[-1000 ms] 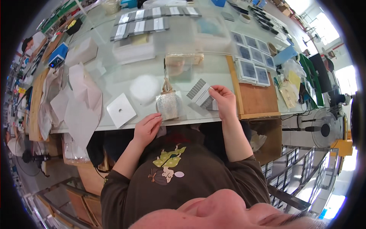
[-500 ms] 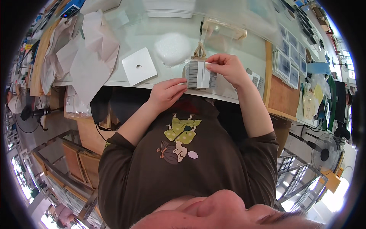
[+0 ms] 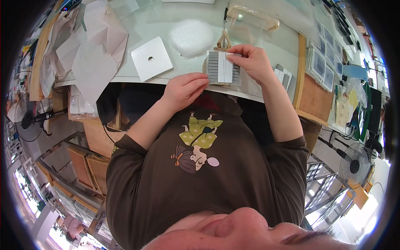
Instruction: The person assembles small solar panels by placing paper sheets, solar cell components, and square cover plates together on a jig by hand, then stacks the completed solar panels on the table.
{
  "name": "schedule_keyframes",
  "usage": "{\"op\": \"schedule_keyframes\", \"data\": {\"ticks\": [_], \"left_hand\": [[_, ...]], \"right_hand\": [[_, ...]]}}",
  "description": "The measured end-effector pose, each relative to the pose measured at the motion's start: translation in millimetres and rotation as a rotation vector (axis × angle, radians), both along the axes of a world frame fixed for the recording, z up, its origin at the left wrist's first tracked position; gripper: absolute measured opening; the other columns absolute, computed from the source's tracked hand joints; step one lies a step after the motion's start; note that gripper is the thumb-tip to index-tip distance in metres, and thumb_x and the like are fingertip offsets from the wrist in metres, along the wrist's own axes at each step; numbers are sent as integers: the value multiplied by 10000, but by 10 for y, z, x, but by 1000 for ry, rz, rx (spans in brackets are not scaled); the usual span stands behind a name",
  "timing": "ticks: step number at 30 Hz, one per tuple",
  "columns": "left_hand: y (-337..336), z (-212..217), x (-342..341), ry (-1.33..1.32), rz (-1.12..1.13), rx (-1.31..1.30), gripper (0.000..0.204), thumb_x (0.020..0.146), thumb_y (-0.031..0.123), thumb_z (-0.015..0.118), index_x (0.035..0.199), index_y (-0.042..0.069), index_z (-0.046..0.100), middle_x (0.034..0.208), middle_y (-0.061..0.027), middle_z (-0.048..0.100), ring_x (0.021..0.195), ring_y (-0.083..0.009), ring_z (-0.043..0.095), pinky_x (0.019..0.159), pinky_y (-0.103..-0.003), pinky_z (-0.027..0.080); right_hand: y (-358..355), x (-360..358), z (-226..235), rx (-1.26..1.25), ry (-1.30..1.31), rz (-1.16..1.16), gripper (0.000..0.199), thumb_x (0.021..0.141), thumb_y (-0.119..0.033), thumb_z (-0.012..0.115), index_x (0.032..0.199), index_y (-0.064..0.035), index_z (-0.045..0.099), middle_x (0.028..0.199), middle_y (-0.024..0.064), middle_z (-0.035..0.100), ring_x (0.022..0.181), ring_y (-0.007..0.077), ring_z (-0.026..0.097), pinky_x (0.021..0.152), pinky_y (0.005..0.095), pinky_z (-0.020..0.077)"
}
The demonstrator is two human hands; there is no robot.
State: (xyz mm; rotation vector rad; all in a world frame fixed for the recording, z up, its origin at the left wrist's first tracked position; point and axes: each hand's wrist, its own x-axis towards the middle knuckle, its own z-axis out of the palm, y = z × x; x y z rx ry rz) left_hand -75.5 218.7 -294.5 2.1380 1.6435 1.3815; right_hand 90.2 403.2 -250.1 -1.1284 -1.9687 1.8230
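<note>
Fingers [image 3: 238, 49] of the right hand [image 3: 255, 64] pinched the striped card [image 3: 225, 68] near its upper right, thumb against forefinger. The left hand [image 3: 183, 89] lay half curled at the lower left corner, its fingertips by the edge — whether they gripped or merely steadied it, I could not tell. The card, grey with a white band down its middle, lay nearly square at the near edge of the tabletop [image 3: 141, 29], just below a clip [image 3: 223, 41]. What it rested on was mostly hidden.

It looked light and thin, probably stiff enough to stay flat from a pinch at one edge, yet likely to crease if squeezed. Its face seemed smooth, so fingers might slide; the rims and corners appeared the safest hold — the printed stripes best left untouched.

Beyond the left hand lay a white square with a hole [image 3: 152, 59] and a white foam pad [image 3: 191, 38]; near the right forearm, more striped cards [image 3: 285, 78].
</note>
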Motion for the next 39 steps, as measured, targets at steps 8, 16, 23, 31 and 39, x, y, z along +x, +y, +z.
{"op": "schedule_keyframes", "data": {"ticks": [8, 16, 23, 31, 39], "left_hand": [[-8, 18, -4, 76, -20, -24, 267, 747, 22, 730, 999, 92, 680, 977, -65, 649, 712, -206, 637, 593, -290, 514], [-39, 44, 24, 63, 18, -93, 236, 741, 43, 707, 971, 93, 690, 984, -34, 650, 761, -199, 644, 632, -308, 527], [-60, 59, 14, 68, -6, -87, 295, 727, -23, 695, 1005, 74, 691, 1023, -76, 646, 732, -192, 640, 607, -279, 520], [-40, 77, 13, 82, -2, -65, 310, 723, -26, 689, 1011, 88, 693, 1019, -59, 646, 715, -185, 631, 593, -276, 509], [-56, 93, 17, 100, 11, -98, 288, 723, 13, 683, 991, 118, 692, 1014, -21, 634, 792, -195, 635, 647, -312, 522]], "right_hand": [[-12, 6, -16, 53, -4, 2, 210, 817, -102, 710, 994, 7, 683, 852, 17, 659, 774, 71, 574, 718, 230, 480], [12, 158, 117, 348, -20, -171, 209, 848, -108, 682, 1035, -15, 678, 810, -23, 626, 702, 37, 505, 650, 203, 433], [-37, 341, -71, 244, -14, -97, 177, 895, -76, 606, 1055, -54, 679, 776, -34, 594, 677, 52, 494, 633, 207, 423], [-70, 322, -189, 460, 54, -43, 196, 901, -46, 569, 1068, -27, 670, 987, 31, 655, 775, 92, 562, 698, 240, 469], [-78, 329, -177, 420, 16, -58, 193, 902, -43, 565, 1059, -30, 677, 978, 33, 658, 786, 94, 582, 696, 247, 484]]}}
